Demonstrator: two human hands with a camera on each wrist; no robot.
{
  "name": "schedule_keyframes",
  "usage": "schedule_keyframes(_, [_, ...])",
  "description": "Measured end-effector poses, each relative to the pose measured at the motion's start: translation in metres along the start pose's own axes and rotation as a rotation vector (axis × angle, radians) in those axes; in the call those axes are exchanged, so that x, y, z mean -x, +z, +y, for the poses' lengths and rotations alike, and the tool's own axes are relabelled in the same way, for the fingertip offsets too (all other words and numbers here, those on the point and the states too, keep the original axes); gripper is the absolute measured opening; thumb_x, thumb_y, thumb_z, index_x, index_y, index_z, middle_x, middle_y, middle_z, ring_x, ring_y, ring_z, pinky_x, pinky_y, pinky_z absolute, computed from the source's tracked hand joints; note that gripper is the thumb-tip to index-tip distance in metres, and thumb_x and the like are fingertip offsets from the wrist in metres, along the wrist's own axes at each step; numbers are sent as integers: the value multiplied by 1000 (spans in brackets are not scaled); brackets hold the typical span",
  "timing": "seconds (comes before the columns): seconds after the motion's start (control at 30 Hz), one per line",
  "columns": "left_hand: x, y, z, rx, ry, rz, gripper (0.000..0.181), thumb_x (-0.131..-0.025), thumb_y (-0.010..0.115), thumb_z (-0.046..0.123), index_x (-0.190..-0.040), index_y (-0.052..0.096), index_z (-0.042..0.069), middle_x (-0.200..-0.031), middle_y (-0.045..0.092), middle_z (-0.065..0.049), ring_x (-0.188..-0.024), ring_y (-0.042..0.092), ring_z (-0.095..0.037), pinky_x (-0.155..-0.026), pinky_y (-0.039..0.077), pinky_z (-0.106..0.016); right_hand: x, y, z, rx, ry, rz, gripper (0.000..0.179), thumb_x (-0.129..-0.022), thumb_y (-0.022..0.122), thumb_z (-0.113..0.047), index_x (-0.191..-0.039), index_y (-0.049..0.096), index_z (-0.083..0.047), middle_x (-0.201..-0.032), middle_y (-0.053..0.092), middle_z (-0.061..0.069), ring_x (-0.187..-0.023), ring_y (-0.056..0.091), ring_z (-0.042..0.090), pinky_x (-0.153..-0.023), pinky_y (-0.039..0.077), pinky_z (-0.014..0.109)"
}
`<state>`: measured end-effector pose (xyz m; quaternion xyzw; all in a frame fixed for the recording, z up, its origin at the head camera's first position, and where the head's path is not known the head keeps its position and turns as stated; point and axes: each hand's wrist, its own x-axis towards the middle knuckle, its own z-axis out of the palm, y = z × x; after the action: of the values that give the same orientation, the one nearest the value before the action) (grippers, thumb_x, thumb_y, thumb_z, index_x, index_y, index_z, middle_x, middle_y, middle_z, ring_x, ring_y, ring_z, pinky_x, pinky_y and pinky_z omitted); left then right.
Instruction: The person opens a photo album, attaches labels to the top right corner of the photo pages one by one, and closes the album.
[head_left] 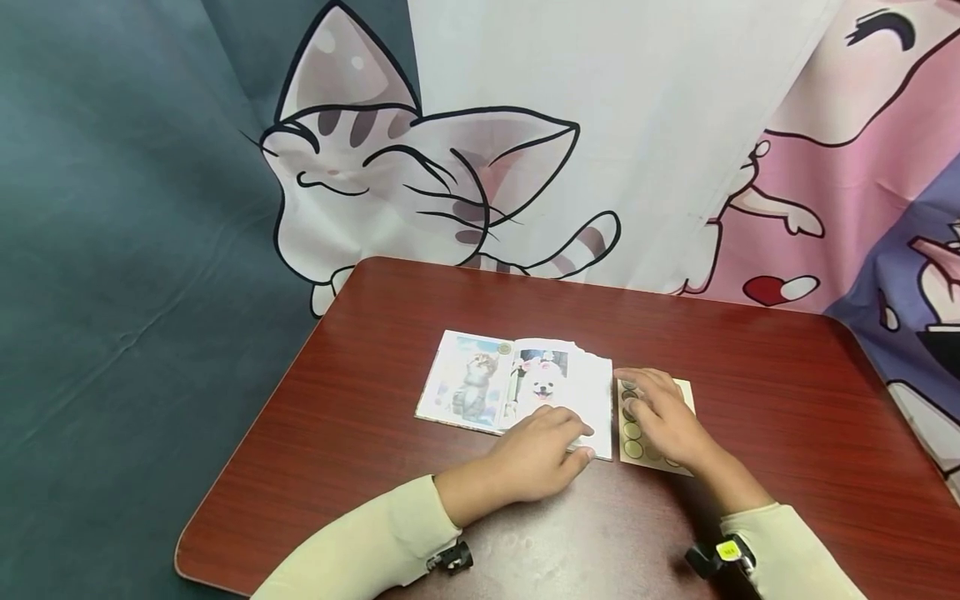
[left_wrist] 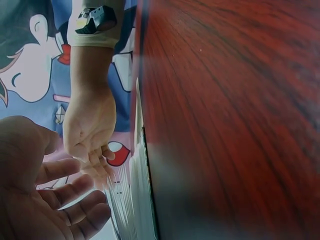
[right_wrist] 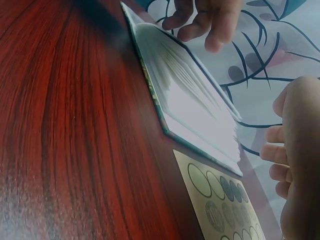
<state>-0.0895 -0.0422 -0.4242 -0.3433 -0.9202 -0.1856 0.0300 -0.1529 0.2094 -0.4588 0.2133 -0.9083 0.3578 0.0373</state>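
An open booklet (head_left: 463, 383) lies on the table, with a kitten picture on its left page and a white dog with pink flowers on its right. Over the lower part of the right page is my left hand (head_left: 542, 454), its fingers loosely bent and nothing in them. Beside the booklet lies a pale yellow sheet of round stickers (head_left: 632, 450), some circles dark. My right hand (head_left: 663, 417) hovers over this sheet, index finger near the booklet's right edge, and grips nothing visible. In the right wrist view the booklet's pages (right_wrist: 195, 100) stand slightly fanned.
The reddish-brown wooden table (head_left: 337, 467) extends around the booklet and sheet. Behind it hangs a curtain (head_left: 517, 75) printed with cartoon cats. Each wrist wears a small dark camera (head_left: 452, 557) near the sleeve cuff.
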Motion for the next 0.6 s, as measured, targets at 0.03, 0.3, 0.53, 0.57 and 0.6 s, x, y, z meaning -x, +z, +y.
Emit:
schedule_keyframes(0.03, [0,0,1,1,3,1,35,-106,53,39,-128,69,18,-125,66,3,-114,60,-13,-100,47,-26,1,0,1,0,-3,3,44,-95,53,0,-138,59,-1,-138,56,20,-135,40,39,-107,27,65])
schedule_keyframes(0.3, [-4,2,6,-2,38,23,34,-105,55,39,-127,70,18,-125,66,5,-113,59,-11,-100,45,-23,5,-5,6,26,-19,29,43,-94,53,1,-137,60,0,-136,57,21,-132,43,39,-103,32,62])
schedule_keyframes(0.53, [-8,5,11,5,37,11,33,-105,55,40,-127,70,20,-125,65,7,-115,58,-11,-102,44,-23,8,-9,11,40,-35,42,44,-91,56,0,-135,60,0,-134,58,23,-130,43,41,-101,30,62])
schedule_keyframes(0.57, [-9,6,12,9,36,8,33,-105,55,39,-127,70,20,-126,65,7,-116,58,-11,-102,43,-22,9,-10,11,45,-39,45,44,-91,56,1,-135,61,0,-134,58,23,-129,43,42,-101,30,62])
schedule_keyframes(0.6, [-9,6,13,13,35,4,33,-105,55,39,-128,69,20,-126,65,7,-116,57,-11,-103,43,-22,10,-11,12,49,-44,46,44,-91,56,1,-134,61,0,-133,58,23,-129,43,42,-100,29,62])
